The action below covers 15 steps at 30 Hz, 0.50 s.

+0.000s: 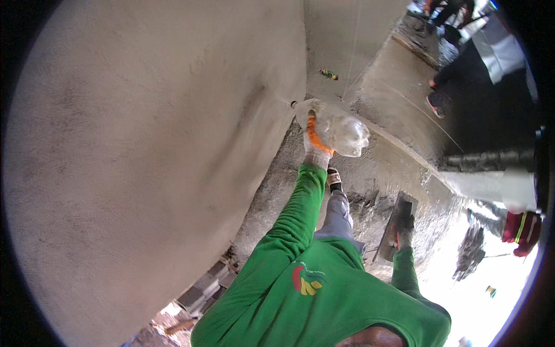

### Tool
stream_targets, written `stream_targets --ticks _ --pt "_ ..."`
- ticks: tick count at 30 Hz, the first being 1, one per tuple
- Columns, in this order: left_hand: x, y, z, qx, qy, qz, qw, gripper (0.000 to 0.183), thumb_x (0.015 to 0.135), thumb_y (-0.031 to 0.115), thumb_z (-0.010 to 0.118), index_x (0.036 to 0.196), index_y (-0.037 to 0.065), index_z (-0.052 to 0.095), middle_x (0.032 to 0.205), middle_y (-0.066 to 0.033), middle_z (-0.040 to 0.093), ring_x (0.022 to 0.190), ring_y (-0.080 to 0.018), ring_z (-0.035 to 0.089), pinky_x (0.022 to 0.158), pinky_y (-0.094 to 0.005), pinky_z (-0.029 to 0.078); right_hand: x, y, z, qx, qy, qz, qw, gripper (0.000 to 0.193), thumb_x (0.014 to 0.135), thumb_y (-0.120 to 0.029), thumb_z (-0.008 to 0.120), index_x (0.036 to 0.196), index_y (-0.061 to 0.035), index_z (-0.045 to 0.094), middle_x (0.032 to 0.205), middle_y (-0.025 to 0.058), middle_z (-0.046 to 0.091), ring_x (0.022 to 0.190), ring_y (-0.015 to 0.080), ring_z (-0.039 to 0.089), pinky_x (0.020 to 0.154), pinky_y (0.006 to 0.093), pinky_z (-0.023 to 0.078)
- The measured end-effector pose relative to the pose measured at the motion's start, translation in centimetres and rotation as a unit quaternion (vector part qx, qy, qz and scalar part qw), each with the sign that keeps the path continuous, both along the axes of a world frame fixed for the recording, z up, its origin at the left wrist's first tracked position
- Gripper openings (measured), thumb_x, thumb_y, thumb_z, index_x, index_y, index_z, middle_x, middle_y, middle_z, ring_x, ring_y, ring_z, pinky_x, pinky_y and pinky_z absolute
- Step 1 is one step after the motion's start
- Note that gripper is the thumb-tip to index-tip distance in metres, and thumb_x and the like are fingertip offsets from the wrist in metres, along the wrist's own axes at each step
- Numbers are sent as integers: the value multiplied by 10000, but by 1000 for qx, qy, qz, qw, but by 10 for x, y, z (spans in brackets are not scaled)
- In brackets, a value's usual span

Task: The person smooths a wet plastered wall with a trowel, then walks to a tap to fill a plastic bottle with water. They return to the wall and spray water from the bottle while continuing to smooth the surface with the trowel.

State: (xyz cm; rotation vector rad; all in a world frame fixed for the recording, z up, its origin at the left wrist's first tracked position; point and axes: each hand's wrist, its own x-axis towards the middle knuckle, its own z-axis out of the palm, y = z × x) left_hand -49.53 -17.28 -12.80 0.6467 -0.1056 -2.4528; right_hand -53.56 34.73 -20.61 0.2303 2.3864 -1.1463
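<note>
My left hand point(316, 134), in a white and orange work glove, is closed round a clear plastic bottle point(346, 136). The bottle lies tilted, its rounded bottom to the right and its narrower end close to the wall corner. A small dark round spot point(293, 104) marks the plastered wall point(156, 133) just beside my fingers. Lower right, my gloved right hand point(406, 230) grips a long flat plastering trowel point(388, 231) by its handle, with the blade held upright to the left of the hand. Part of that hand's fingers is in shadow.
A small green and yellow wrapper-like scrap point(329, 74) shows above the bottle. My sandalled foot point(333, 178) stands on the rough grey floor point(295, 179). Grey blocks point(202, 289) lie lower left. Other people are at the upper right, and a person in red point(521, 231) at the right.
</note>
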Motion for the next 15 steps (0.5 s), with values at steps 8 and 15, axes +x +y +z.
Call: stream_targets --ticks 8,15 --pt "-9 14 -134 94 -132 21 987 603 933 535 539 1394 145 528 1446 -82 508 1323 -298 471 1068 -479 422 -153 -142 -24 -2 -71 124 990 598 973 -282 576 1511 -119 370 955 70 596 603 137 519 492 295 409" --pt "79 52 -170 179 -267 91 943 605 961 560 497 1417 161 512 1419 -61 536 1274 -303 523 1060 -486 441 -209 -311 -30 70 -33 292 953 636 972 -367 596 1532 -221 331 632 31 555 419 118 420 350 314 339"
